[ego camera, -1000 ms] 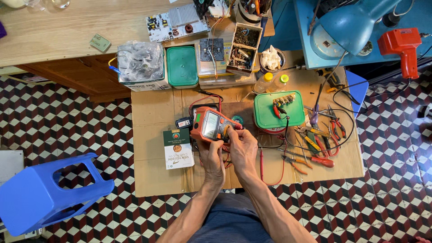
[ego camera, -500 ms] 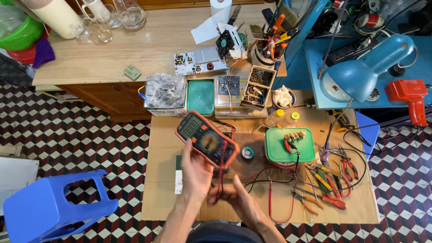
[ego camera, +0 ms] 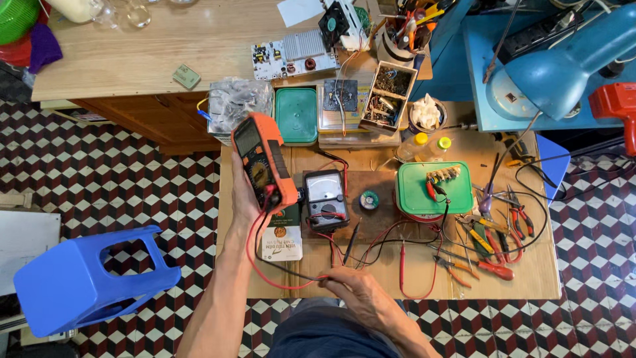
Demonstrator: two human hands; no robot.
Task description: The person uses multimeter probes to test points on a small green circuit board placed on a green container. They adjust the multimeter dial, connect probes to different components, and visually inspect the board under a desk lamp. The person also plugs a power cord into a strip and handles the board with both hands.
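Head view, only one I've got. Left hand (ego camera: pixel 244 199) wrapped round the orange multimeter (ego camera: pixel 264 161), gripping its lower end from the 9 o'clock side, thumb hidden behind the case. Meter is lifted off the table (ego camera: pixel 530 278) and tilted, screen end toward 11 o'clock, display facing me.

Right hand (ego camera: pixel 358 297) at 6 o'clock of the table, fingers pressed together, pinching the red and black test leads (ego camera: pixel 281 272) where they loop back from the meter's bottom end.

Handling, my read: the meter is a rigid plastic box with a rubbery orange boot, so light to moderate weight, decent friction, no slip worry. Best hold is across the boot's sides at mid-body, off the screen and the dial. Leads are limp and springy; they'll drag and snag, so take them by the probe handles, not the wire.

At 3 o'clock of the meter, flat on the table: black analog meter (ego camera: pixel 326 199). Further toward 3: green lid (ego camera: pixel 434 187), then a heap of pliers and screwdrivers (ego camera: pixel 487 245). Blue stool (ego camera: pixel 86 278) on the floor at 8 o'clock.
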